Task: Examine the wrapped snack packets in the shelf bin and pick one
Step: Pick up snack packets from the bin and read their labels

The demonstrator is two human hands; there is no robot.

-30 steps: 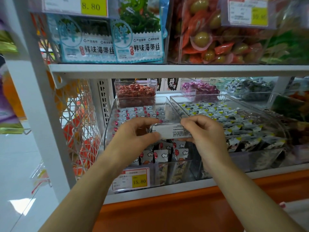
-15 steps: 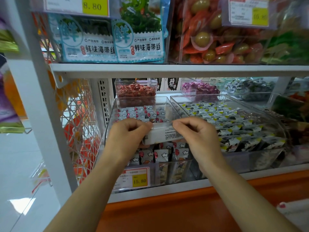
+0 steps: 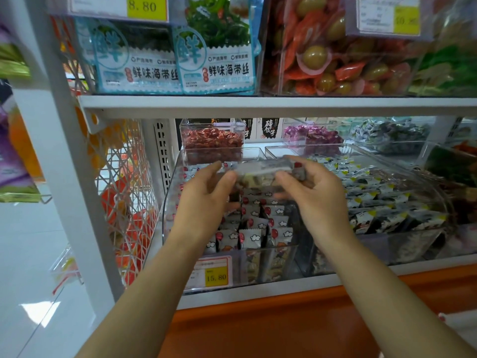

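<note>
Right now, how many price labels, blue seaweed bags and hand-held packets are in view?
price labels: 3
blue seaweed bags: 2
packet pinched between left hand and right hand: 1
Total: 6

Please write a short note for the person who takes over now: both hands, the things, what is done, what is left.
Left hand: pinches the left end of one packet.
Right hand: pinches its right end.
Packet: held above the bin, blurred; other packets stand in rows inside.
Done: one packet is out of the bin.
Left: probably finish looking at it, then keep it or swap it.
</note>
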